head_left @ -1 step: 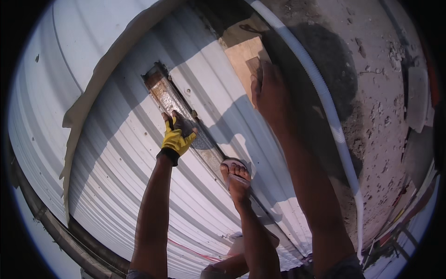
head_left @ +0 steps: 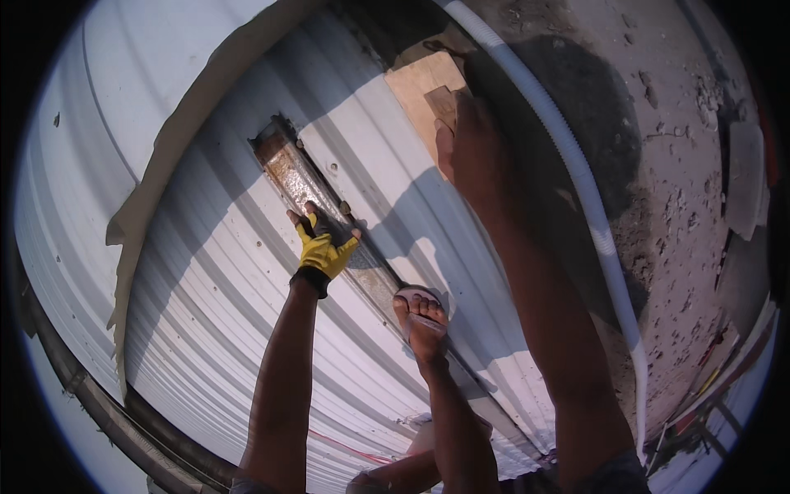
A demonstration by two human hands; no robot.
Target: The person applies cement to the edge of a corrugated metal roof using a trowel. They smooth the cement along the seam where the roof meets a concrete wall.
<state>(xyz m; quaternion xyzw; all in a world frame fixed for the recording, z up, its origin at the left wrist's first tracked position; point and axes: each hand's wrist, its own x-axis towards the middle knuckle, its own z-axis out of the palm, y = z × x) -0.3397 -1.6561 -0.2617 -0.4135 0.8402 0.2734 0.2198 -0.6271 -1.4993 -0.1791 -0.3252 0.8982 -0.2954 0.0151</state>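
Observation:
My left hand (head_left: pixel 327 247), in a yellow fingerless glove with a dark cuff, rests with spread fingers on a rusty, shiny metal channel (head_left: pixel 288 165) lying across white corrugated sheeting (head_left: pixel 214 272). My right hand (head_left: pixel 476 156) grips a small brown rectangular piece (head_left: pixel 440 100) against a pale wooden board (head_left: pixel 410 92) near the sheeting's upper right edge. Part of that piece is hidden by my fingers. A sandalled foot (head_left: pixel 424 317), apparently my own, stands on the lower part of the channel, between my forearms.
A white corrugated hose (head_left: pixel 576 169) curves down beside the sheeting. Rough, pitted concrete (head_left: pixel 679 206) lies to the right with scrap pieces at its edge. A jagged sheet edge (head_left: pixel 181 115) arches across the left side, and a dark rail (head_left: pixel 82 383) runs along the lower left.
My left hand has shifted slightly rightward in the picture. My right hand, the brown piece and the board appear a little higher and farther left.

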